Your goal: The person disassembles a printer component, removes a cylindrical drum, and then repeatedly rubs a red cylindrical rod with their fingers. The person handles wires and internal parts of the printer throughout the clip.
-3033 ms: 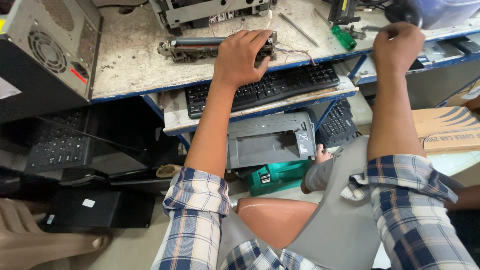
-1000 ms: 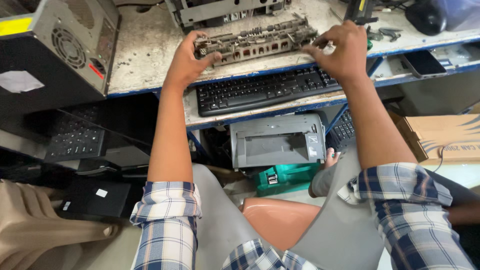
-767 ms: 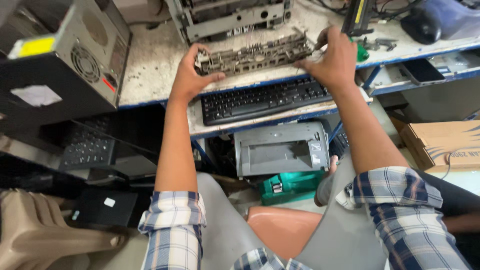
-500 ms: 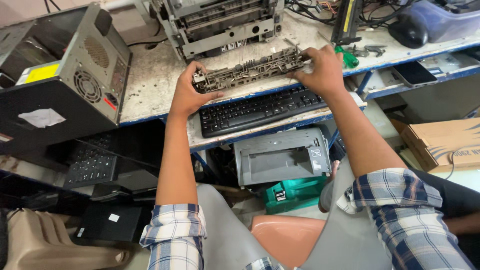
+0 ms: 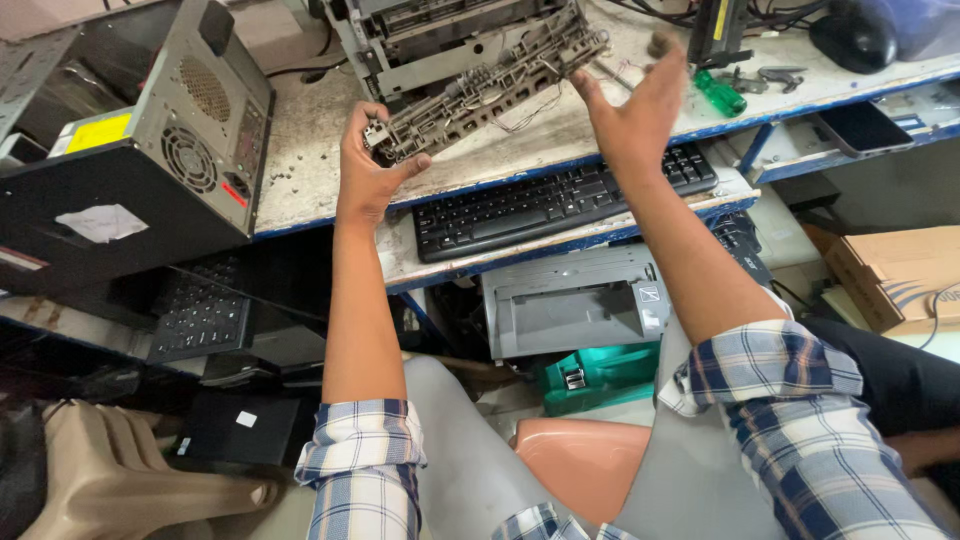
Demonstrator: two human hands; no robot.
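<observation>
My left hand grips the left end of a long grey printer assembly, a dusty bar with gears and loose wires, held tilted above the workbench. My right hand is just below its right end, palm up with fingers spread, and holds nothing. Behind the assembly stands an opened grey printer chassis. A black keyboard lies on the pull-out shelf below my hands.
A desktop computer case lies on its side at the left. A green-handled screwdriver, a black mouse and a phone sit on the bench to the right. Under the bench are a grey printer, a green box, spare keyboards and a cardboard box.
My right hand has let go of the assembly's right end and opened. The left hand still holds it, now tilted with the right end higher. The view has shifted right and closer.
</observation>
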